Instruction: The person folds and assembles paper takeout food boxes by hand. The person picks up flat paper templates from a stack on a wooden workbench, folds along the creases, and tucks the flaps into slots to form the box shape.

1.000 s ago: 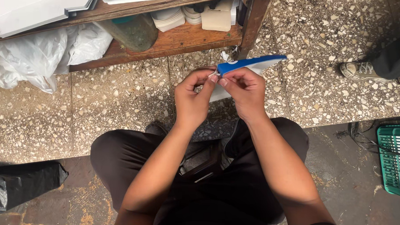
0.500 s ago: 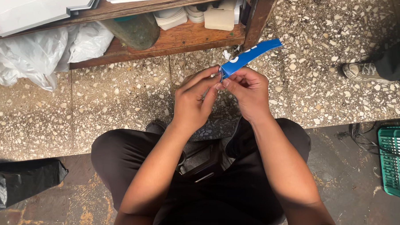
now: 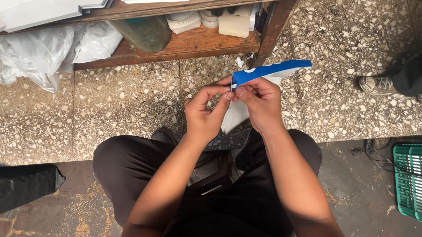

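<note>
Just below the wooden shelf [image 3: 189,44], over the speckled floor [image 3: 126,112], I hold a blue-and-white folded card piece [image 3: 265,71] between both hands. My right hand [image 3: 262,105] has its grip clenched on the card's near corner, thumb on top; my left hand [image 3: 205,115] pinches the same corner from the other side, fingertips touching. From that shared grip the card's long axis runs away rightward and slightly up, toward the shelf's leg [image 3: 273,27]. Its white flap hangs down behind my right hand.
</note>
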